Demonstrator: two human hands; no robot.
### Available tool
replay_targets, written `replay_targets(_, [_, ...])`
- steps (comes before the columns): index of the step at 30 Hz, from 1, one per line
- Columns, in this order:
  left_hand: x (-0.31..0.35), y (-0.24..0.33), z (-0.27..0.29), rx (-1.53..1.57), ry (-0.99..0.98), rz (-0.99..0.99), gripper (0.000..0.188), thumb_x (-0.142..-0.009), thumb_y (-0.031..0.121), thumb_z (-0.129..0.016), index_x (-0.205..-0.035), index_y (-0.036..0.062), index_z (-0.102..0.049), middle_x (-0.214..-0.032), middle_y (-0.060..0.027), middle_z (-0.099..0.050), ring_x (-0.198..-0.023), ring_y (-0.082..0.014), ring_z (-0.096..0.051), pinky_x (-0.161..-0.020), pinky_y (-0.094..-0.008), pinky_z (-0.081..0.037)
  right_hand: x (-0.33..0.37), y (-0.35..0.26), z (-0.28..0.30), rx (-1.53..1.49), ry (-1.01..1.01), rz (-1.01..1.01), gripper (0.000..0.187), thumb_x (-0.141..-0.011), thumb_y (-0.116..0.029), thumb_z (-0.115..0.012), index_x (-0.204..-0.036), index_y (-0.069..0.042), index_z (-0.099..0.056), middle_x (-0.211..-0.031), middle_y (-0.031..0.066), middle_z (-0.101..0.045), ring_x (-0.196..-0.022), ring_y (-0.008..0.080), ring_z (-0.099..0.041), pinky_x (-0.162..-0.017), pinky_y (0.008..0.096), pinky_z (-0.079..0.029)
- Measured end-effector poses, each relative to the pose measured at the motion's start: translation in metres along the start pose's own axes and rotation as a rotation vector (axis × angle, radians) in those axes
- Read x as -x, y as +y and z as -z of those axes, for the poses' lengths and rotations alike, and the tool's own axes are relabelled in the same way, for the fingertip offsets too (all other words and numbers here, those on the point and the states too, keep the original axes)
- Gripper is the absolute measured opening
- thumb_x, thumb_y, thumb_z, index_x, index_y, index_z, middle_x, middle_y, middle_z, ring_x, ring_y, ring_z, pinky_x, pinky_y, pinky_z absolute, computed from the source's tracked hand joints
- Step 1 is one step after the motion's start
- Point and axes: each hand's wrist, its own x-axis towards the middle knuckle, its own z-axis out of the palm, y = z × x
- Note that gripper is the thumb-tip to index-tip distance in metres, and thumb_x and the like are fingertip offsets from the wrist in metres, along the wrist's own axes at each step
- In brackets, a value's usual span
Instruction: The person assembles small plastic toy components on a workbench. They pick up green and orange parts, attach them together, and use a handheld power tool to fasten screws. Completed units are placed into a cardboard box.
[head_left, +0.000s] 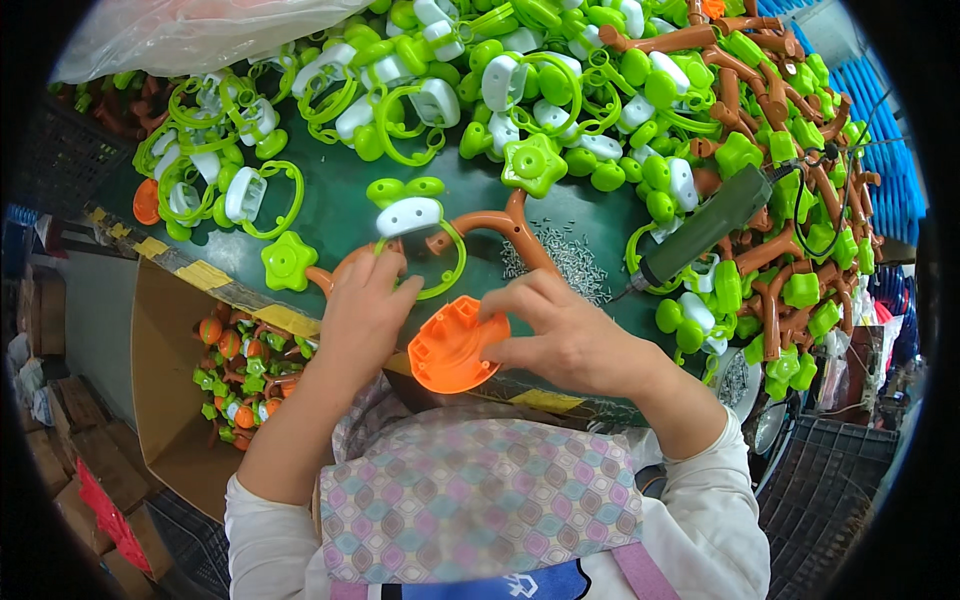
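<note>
My right hand [575, 335] pinches an orange plastic half-shell [447, 350] between thumb and fingers, its hollow, ribbed side facing up, near the table's front edge. To its left, my left hand [368, 305] is closed over a brown plastic branch [320, 279], mostly hidden under the fingers, with a green star-shaped piece [290, 261] at its outer end. Against the left fingertips lies a green ring [458, 262] with a white clip part [408, 216] and two green ovals on top. Another brown branch [513, 228], tipped with a green star [534, 165], lies just beyond my right hand.
Small screws [565, 262] lie heaped on the green table [335, 185]. A dark green electric screwdriver [705, 228] rests at the right against piled brown branches [775, 85]. Green-and-white ring parts cover the far side. A cardboard box [165, 400] of assembled pieces stands below left.
</note>
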Motion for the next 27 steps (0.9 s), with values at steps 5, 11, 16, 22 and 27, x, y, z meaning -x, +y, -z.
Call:
replay_targets(5, [-0.013,-0.014,0.032,0.240,-0.020,0.049,0.018,-0.082,0.004,-0.069,-0.098,0.0025,-0.064,-0.106,-0.0091,-0.060,-0.097,-0.0325,-0.055,-0.085,-0.0414,-0.047,-0.010,0.003,-0.008,-0.182,-0.171,-0.046,0.009,-0.078,-0.009,-0.068,-0.086,-0.004,-0.067,-0.121,0.0085,-0.055,-0.104,0.0273,-0.055,-0.083,0.0410,-0.051])
replay_targets(11, [-0.019,-0.023,0.065,0.318,-0.107,-0.005,0.020,-0.085,0.002,-0.067,-0.104,0.0021,-0.060,-0.103,-0.0125,-0.061,-0.090,-0.0364,-0.049,-0.083,-0.0424,-0.044,-0.060,0.007,-0.010,0.309,-0.025,0.114,0.009,-0.072,-0.009,-0.069,-0.081,-0.008,-0.068,-0.149,0.0062,-0.046,-0.099,0.0232,-0.057,-0.087,0.0371,-0.052])
replay_targets(16, [-0.005,0.008,0.052,0.338,0.181,0.227,0.024,-0.090,0.008,-0.069,-0.111,0.0015,-0.059,-0.109,-0.0146,-0.060,-0.104,-0.0300,-0.058,-0.089,-0.0409,-0.048,-0.066,0.029,-0.028,0.351,0.011,0.149,0.013,-0.074,-0.010,-0.067,-0.087,-0.006,-0.068,-0.123,0.0066,-0.056,-0.098,0.0246,-0.061,-0.079,0.0373,-0.055])
replay_targets(22, [0.033,0.043,0.017,1.825,0.124,0.965,0.040,-0.106,0.029,-0.053,-0.137,0.0051,-0.044,-0.127,-0.0101,-0.058,-0.113,-0.0240,-0.062,-0.096,-0.0439,-0.053,-0.061,0.032,-0.035,0.329,0.056,0.203,0.017,-0.079,-0.016,-0.065,-0.091,-0.004,-0.068,-0.113,0.0083,-0.058,-0.093,0.0243,-0.061,-0.079,0.0380,-0.054])
replay_targets(27, [0.009,0.042,-0.008,2.017,0.413,0.892,0.043,-0.103,0.020,-0.046,-0.144,0.0068,-0.041,-0.136,-0.0113,-0.056,-0.116,-0.0262,-0.061,-0.096,-0.0451,-0.051,-0.052,0.017,-0.033,0.153,0.014,0.136,0.025,-0.080,-0.009,-0.066,-0.104,-0.003,-0.069,-0.121,0.0118,-0.063,-0.083,0.0265,-0.064,-0.072,0.0392,-0.055])
